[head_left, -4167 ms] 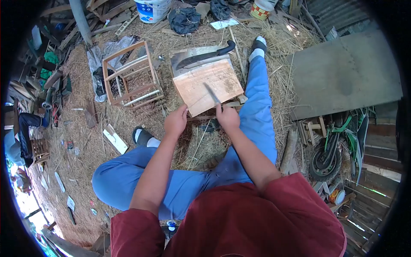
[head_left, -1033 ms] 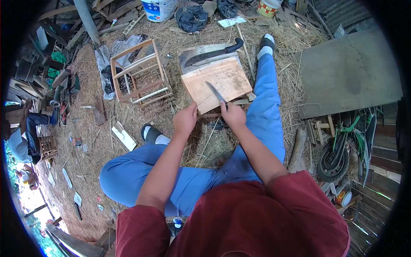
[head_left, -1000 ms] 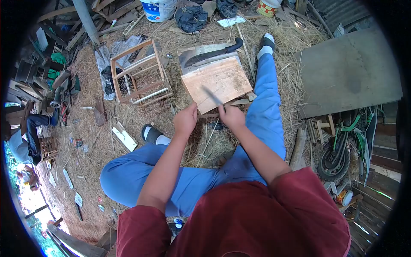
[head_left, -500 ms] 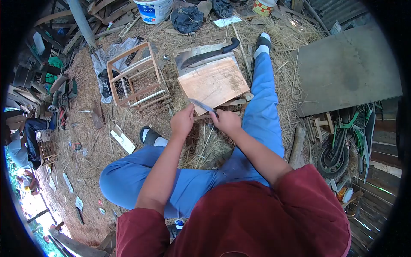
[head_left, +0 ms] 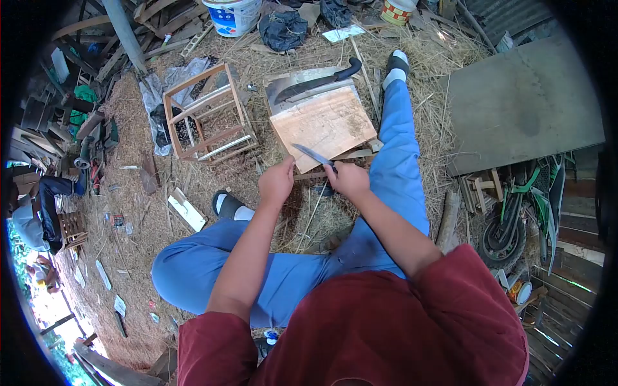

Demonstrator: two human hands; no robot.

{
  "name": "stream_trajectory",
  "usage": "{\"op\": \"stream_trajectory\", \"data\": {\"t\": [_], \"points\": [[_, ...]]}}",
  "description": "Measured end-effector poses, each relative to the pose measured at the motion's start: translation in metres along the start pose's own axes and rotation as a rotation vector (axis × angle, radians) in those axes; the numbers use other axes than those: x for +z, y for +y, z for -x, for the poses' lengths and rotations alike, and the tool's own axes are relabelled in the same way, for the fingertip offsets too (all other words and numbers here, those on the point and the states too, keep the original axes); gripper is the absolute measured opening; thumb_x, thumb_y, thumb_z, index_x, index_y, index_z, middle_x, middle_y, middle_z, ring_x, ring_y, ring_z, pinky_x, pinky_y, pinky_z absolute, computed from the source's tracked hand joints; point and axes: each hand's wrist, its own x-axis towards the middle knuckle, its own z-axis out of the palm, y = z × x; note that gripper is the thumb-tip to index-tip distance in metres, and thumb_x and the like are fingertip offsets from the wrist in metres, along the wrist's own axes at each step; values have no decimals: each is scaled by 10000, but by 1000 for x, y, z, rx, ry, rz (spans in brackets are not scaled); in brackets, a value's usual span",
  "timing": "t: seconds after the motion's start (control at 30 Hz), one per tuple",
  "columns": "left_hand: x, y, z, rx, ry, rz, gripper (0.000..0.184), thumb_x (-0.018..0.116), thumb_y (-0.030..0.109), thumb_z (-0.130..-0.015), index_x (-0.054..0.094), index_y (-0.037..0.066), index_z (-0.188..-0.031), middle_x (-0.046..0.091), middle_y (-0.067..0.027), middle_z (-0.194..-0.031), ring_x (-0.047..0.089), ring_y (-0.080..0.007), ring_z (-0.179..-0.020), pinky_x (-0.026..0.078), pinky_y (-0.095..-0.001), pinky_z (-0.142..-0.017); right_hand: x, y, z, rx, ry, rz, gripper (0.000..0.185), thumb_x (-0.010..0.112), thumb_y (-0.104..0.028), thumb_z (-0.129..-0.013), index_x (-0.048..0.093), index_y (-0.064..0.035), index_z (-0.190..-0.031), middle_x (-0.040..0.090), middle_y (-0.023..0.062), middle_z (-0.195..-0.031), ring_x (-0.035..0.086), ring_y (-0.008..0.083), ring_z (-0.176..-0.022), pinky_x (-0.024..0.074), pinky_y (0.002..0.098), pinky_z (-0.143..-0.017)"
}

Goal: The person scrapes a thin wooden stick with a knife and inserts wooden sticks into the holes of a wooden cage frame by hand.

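Observation:
A knife (head_left: 310, 154) is gripped in my right hand (head_left: 351, 179), its blade pointing left and away over the near part of a light wooden board (head_left: 325, 123). Beside the board's near left corner is my left hand (head_left: 277, 183). Its fingers are curled closed, and anything they hold is hidden; I cannot tell whether they touch the board. On a grey sheet along the far end of the board lies a machete (head_left: 315, 84) with a black handle pointing right.
Left of the board stands a wooden frame (head_left: 209, 116). A white offcut (head_left: 186, 210) lies on the straw floor. Buckets (head_left: 233, 18) and black bags (head_left: 283, 31) are at the back. A large panel (head_left: 524, 106) and a motorcycle (head_left: 508, 225) stand right. Another person (head_left: 32, 219) sits far left.
The knife has shifted slightly, its tip moving away from my left fingers and farther over the board. My right hand has moved a little to the right.

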Motion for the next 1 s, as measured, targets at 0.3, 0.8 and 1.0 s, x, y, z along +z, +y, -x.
{"op": "stream_trajectory", "data": {"t": [0.3,0.8,1.0], "points": [[-1,0,0,-14,-21,-9,122,545,258,-999,634,195,-1055,712,-165,-821,698,-416,-774,530,-549,-651,5,1,-6,136,42,-33,562,461,-545,-1014,733,-65,-906,735,233,-848,730,420,-802,579,556,-744],[2,0,0,30,21,-67,130,530,272,-1006,617,181,-1038,698,-160,-779,693,-412,-728,523,-552,-621,-1,-6,2,101,5,-56,554,463,-556,-1006,733,-83,-909,741,220,-872,731,420,-816,578,552,-761],[2,2,2,25,33,-75,131,538,281,-1008,619,179,-1026,696,-157,-771,693,-403,-724,523,-547,-616,-7,-11,12,-17,-64,-17,532,470,-533,-1008,748,-84,-947,738,221,-866,726,421,-825,574,554,-771]]}}
